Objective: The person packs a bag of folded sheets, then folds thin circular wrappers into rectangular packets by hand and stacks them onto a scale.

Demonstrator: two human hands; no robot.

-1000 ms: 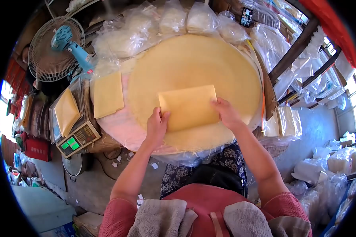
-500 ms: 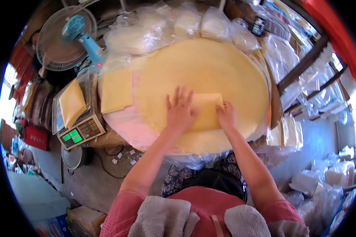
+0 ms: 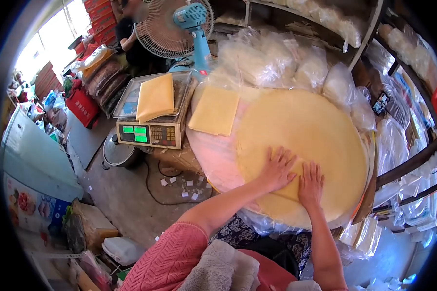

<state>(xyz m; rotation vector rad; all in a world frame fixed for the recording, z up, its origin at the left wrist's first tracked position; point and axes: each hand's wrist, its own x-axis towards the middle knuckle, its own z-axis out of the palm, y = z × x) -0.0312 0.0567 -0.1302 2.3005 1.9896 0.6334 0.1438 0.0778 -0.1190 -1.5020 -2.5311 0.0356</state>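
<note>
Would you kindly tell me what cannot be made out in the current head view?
Head view: the part of the round yellow pile under the left hand and right hand, hidden by the hands.
Head view: figures on the scale display, too small.
Head view: what the phone shows, too small.
Head view: part of the person beyond the fan, hidden by it.

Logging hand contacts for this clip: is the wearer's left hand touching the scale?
No, the left hand lies palm-down on the yellow sheets, well apart from the scale.
</note>
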